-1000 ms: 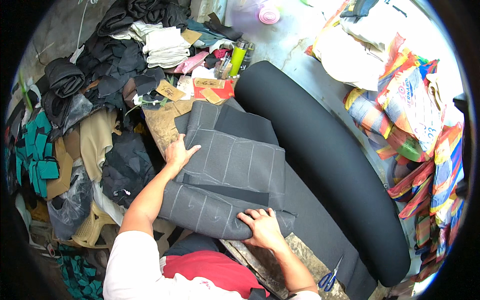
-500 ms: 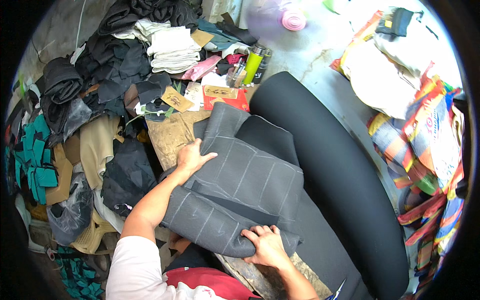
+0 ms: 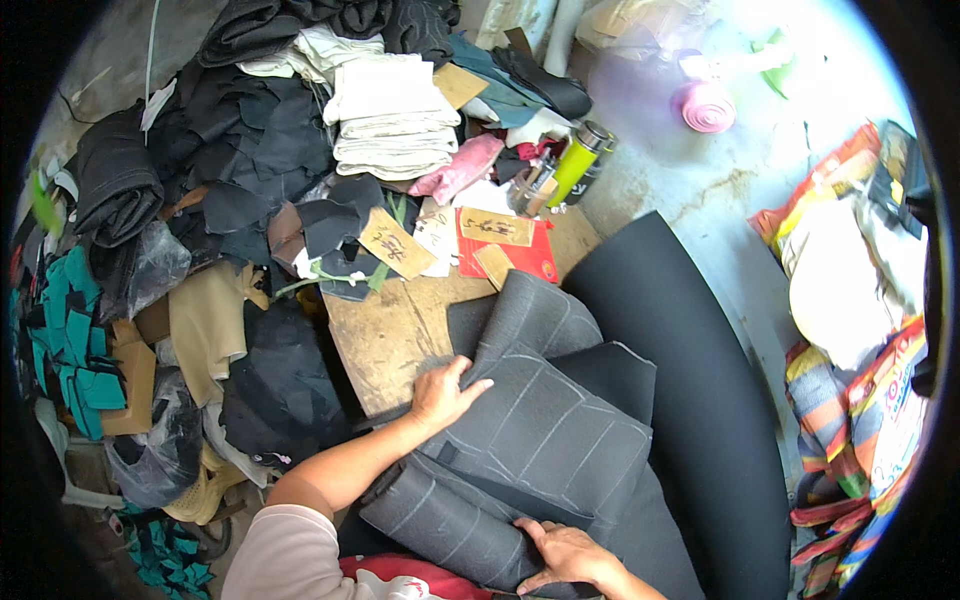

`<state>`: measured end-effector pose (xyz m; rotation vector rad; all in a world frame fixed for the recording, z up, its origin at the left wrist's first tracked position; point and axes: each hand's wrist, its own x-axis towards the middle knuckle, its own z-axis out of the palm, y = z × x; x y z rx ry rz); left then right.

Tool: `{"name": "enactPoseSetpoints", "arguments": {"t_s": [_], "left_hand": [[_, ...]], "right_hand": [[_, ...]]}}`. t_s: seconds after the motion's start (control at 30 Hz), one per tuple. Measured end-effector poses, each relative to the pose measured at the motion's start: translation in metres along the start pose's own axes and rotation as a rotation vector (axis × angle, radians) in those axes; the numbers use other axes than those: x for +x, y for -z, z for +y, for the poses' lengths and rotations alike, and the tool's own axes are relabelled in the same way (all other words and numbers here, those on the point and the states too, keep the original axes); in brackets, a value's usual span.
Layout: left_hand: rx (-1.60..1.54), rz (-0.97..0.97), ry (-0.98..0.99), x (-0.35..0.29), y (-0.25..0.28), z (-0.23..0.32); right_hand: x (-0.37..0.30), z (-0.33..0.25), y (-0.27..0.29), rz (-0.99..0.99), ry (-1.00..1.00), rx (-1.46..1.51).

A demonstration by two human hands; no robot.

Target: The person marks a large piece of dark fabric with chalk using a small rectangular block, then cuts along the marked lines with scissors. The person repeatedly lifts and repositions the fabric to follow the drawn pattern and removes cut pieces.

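A thick dark grey fabric sheet [image 3: 545, 415], marked with pale chalk lines, lies folded and partly rolled on the worktable. My left hand [image 3: 447, 395] grips its left edge, thumb stretched over the top and fingertips hidden by the cloth. Closer to me, the fabric bends into a loose roll [image 3: 450, 525]. Around the right end of that roll my right hand [image 3: 572, 555] is closed, its fingers over the top and thumb below. A smooth black flap [image 3: 610, 375] shows beneath the sheet at the far right.
Right of the fabric lies a large black material roll [image 3: 690, 400]. Beyond the wooden tabletop [image 3: 385, 335] are cardboard tags [image 3: 396, 243], a red packet [image 3: 535, 262], a green flask [image 3: 577, 165] and folded white cloth [image 3: 390, 110]. Dark scraps [image 3: 250, 130] heap at left; colourful sacks [image 3: 880, 420] stand right.
The whole view has shifted, so things appear lower and further right. The fabric has come slightly nearer me, with both hands still on it. Another small cardboard tag shows beside the red packet.
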<state>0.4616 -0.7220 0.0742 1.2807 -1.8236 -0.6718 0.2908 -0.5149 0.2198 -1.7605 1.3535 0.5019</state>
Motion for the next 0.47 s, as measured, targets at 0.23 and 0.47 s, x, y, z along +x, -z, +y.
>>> {"name": "enactPoseSetpoints", "arguments": {"t_s": [0.23,0.47], "left_hand": [[-0.311,-0.354,0.053,0.040,0.050,-0.008],[-0.736,0.225,0.173,0.174,0.188,-0.054]], "right_hand": [[0.094,-0.024,0.092,-0.011,0.378,0.319],[0.271,-0.082,0.140,0.986,0.115,0.178]]}}
